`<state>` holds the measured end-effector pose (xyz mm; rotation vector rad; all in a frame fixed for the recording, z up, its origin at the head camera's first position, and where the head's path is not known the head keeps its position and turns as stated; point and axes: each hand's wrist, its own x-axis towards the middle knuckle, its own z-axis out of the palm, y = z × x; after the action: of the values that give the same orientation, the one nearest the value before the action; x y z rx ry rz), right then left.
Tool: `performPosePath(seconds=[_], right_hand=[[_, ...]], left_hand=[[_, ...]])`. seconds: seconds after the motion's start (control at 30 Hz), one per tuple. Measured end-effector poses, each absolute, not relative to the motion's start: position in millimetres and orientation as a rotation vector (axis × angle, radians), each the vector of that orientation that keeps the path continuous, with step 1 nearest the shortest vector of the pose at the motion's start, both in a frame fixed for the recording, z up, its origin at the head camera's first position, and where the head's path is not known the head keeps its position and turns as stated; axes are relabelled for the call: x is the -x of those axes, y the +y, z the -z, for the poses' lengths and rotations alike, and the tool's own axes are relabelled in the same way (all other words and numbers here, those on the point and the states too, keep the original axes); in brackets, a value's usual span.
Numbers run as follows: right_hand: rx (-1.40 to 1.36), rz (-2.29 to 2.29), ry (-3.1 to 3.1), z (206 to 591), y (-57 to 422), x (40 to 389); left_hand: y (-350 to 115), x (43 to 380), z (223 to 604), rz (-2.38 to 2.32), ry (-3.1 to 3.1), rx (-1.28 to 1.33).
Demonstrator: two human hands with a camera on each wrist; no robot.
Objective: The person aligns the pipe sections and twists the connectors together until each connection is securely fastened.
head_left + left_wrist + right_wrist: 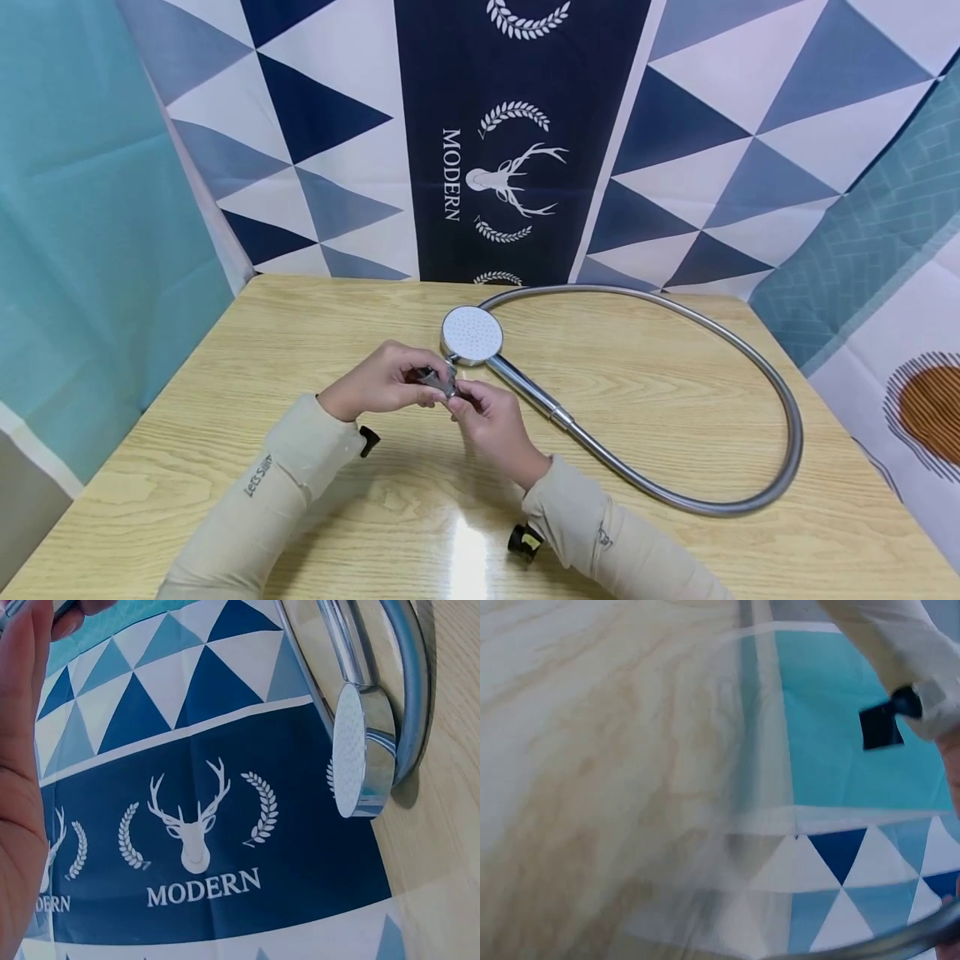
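Note:
My left hand and my right hand meet just in front of a round shower head. Between their fingertips is a small grey metal fitting; the left fingers grip it and the right thumb and fingers pinch its right end. Its exact kind is cannot tell, as fingers cover much of it. The shower head lies face up, its chrome handle running toward the lower right. In the left wrist view, the left palm fills the left edge, with the chrome-rimmed shower head at upper right.
From the handle, a grey metal hose makes a wide loop over the right of the wooden table and passes behind the shower head. A patterned cloth hangs along the table's back edge. A teal cloth hangs at the left.

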<state>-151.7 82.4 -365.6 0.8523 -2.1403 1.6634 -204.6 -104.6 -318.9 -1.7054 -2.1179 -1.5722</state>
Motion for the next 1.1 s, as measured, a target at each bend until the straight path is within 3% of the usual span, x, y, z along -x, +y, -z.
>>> performPosePath(seconds=[0.3,0.73,1.1], right_hand=[[-0.819,-1.783,-2.156,360,112,150],[-0.154,-2.041,-2.221,339,136,140],[-0.592,-1.499,-2.288,342,177,132]], left_hand=[[-80,204,307,1.393,-2.253,1.673],[-49,209,333,1.428,-2.659,1.66],[-32,207,347,1.076,-2.642,1.885]])
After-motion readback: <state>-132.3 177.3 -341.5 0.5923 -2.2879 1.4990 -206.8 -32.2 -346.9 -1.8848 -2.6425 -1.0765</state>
